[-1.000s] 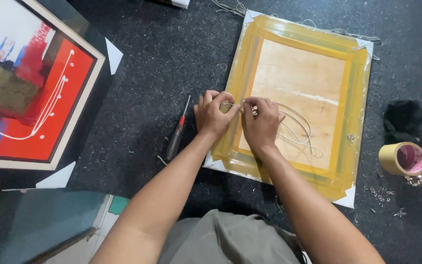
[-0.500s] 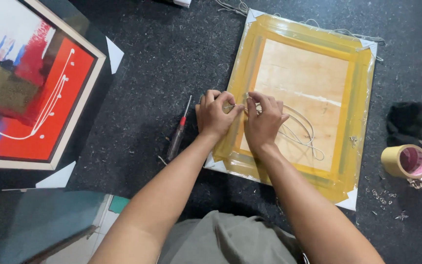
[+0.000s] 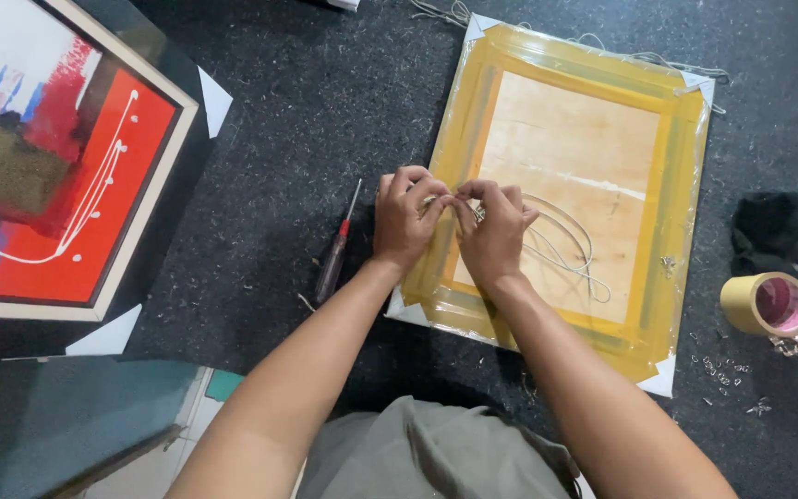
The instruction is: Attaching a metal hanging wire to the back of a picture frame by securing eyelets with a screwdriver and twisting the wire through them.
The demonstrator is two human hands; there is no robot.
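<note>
A picture frame lies face down on the dark floor, its wooden back [image 3: 584, 148] edged with yellow tape. My left hand [image 3: 406, 217] and my right hand [image 3: 494, 231] meet at the frame's left edge, fingertips pinched together on a white cord [image 3: 565, 245]. The cord loops loosely across the wooden back to the right of my hands. A screwdriver with a red handle [image 3: 336, 251] lies just left of my left hand.
A framed red, blue and white painting [image 3: 57, 176] lies at the left. A roll of yellow tape [image 3: 768, 303] and a black cloth [image 3: 773, 226] sit at the right, with small metal bits [image 3: 731, 370] scattered nearby. A glass pane [image 3: 57, 416] is at lower left.
My right hand has shifted a little left, closer to my left hand at the frame's edge, and the cord loop has moved slightly with it.
</note>
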